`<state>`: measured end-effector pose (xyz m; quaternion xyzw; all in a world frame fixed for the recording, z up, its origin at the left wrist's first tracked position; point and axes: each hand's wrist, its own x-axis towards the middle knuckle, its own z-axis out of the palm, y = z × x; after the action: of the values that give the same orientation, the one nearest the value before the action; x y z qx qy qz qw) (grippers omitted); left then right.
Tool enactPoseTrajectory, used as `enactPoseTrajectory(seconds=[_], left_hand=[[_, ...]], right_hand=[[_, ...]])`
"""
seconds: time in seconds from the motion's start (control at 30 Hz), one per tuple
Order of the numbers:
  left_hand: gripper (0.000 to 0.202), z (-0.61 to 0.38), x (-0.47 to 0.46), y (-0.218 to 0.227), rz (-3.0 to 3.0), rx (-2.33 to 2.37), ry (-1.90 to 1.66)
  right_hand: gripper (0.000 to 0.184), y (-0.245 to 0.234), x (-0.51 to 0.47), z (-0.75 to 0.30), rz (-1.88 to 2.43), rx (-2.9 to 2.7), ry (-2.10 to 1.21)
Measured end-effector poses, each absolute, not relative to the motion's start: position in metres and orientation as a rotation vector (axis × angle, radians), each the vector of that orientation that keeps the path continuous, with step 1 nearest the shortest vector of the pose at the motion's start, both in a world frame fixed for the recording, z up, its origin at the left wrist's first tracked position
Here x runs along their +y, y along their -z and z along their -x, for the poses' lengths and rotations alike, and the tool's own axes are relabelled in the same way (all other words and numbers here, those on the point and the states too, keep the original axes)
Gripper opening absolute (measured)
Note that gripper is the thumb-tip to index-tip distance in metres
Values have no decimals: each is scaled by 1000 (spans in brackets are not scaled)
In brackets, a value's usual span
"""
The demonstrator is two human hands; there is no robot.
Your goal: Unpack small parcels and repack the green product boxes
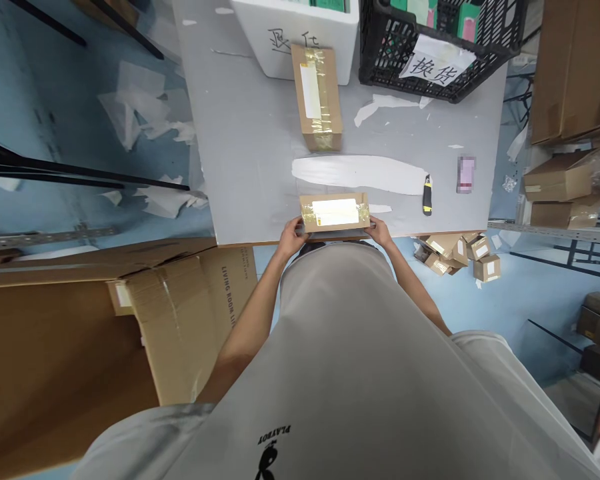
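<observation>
A small taped cardboard box (pixel 335 212) with a white label sits at the table's near edge, between my two hands. My left hand (pixel 293 237) grips its left end, with the fingers partly hidden under the box. At the opposite end, my right hand (pixel 379 231) holds the lower right corner. Just beyond lies a long white paper strip (pixel 355 173). A yellow and black box cutter (pixel 427 196) rests at the strip's right end. Farther back, a second taped cardboard box (pixel 318 100) leans toward a white foam bin.
The white bin (pixel 300 40) and a black plastic crate (pixel 387 63), both with handwritten signs, stand at the table's (pixel 245 153) far side. A small pinkish pack (pixel 465 175) lies at right. A large open carton (pixel 195 313) is at left; several small boxes (pixel 450 252) lie on the floor.
</observation>
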<state>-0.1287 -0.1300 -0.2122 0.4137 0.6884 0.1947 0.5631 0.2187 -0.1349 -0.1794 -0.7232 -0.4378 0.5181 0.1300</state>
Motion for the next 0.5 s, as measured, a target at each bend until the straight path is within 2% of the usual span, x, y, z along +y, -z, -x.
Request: enactPoseTrajectory(seconds=[0.07, 0.2, 0.27, 0.4, 0.5], left_hand=[[69, 127, -127, 210, -1002, 1593, -469], [53, 131, -121, 200, -1023, 1524, -547], [50, 135, -118, 194, -998, 1519, -611], [51, 137, -111, 186, -1001, 1578, -710], [54, 133, -108, 186, -987, 1615, -641]], right_hand=[[54, 177, -133, -217, 2077, -1274, -1474], [41, 168, -132, -216, 2003, -1295, -1413], [47, 163, -133, -216, 1965, -1323, -1403], [74, 157, -129, -212, 1998, -1436, -1296], [76, 158, -123, -206, 2133, -1456, -1264]])
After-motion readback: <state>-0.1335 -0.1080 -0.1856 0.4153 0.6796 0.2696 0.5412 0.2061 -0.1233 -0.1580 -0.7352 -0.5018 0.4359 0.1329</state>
